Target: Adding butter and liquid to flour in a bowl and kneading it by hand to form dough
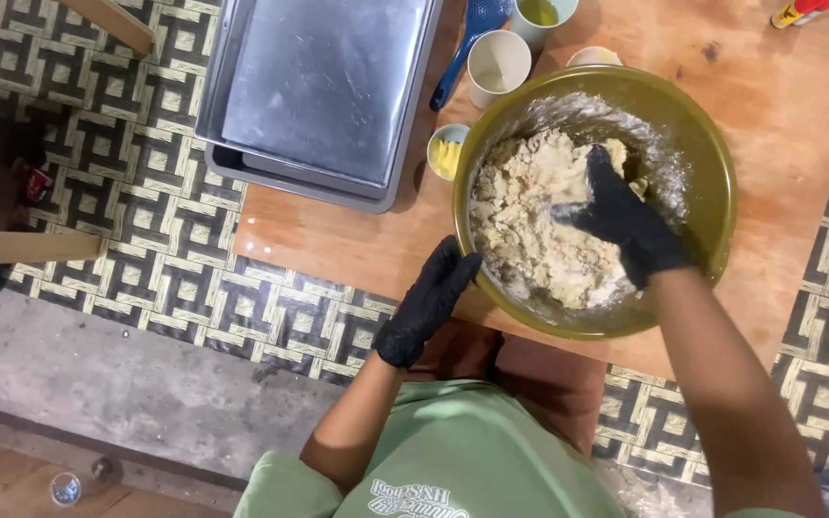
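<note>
Dough (pixel 534 230), pale, crumbly and shaggy: lies inside a round olive-green mixing bowl (pixel 712 173) whose inner wall is dusted with flour; the bowl stands on a low orange-brown wooden board (pixel 338 240).

Right hand (pixel 621 216), black-gloved: inside the bowl, fingers curled and pressed down into the dough mass, palm on top of it.

Left hand (pixel 429 302), black-gloved: against the outer near-left rim of the bowl, fingers held close together and laid flat along the wall.

Rectangular grey metal baking trays (pixel 323 91), stacked: on the board's far left part, near the bowl but apart from it.

Small pale-blue dish of yellow butter (pixel 447 153): between trays and bowl, just beside the bowl's rim.

Cream cup (pixel 498 62), light-green cup holding yellow liquid (pixel 541 14), blue-handled utensil (pixel 467 43): grouped beyond the bowl.

Black-and-cream woven patterned mat (pixel 127 192): under the board, on a grey concrete floor (pixel 117 384).

Green shirt (pixel 453 460): person's own, at the bottom edge.
</note>
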